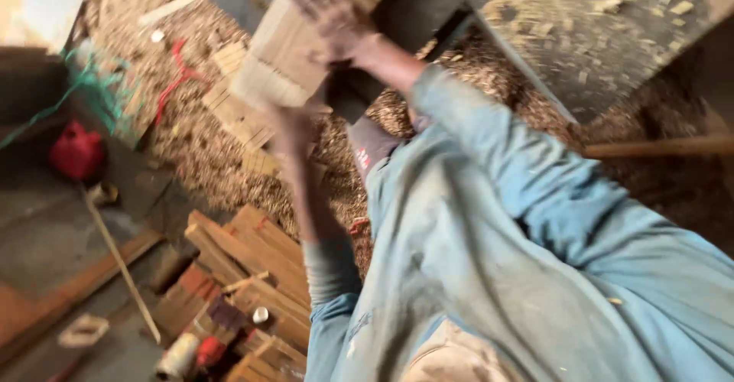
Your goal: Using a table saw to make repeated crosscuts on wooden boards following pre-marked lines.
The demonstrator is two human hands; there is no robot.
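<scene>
Blurry view here: my right hand [329, 15] lies flat, fingers spread, on top of a bundle of wooden strips [294, 53]. My left hand [294, 122] props it from underneath, grip unclear. Sawdust floor [199, 145] lies below.

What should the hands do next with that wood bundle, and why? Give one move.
Probably steady it first. The bundle of wooden strips is tilted, with the right hand pressing its upper face and the left hand under its lower end. The picture is blurred, so the grip itself is unclear.
</scene>
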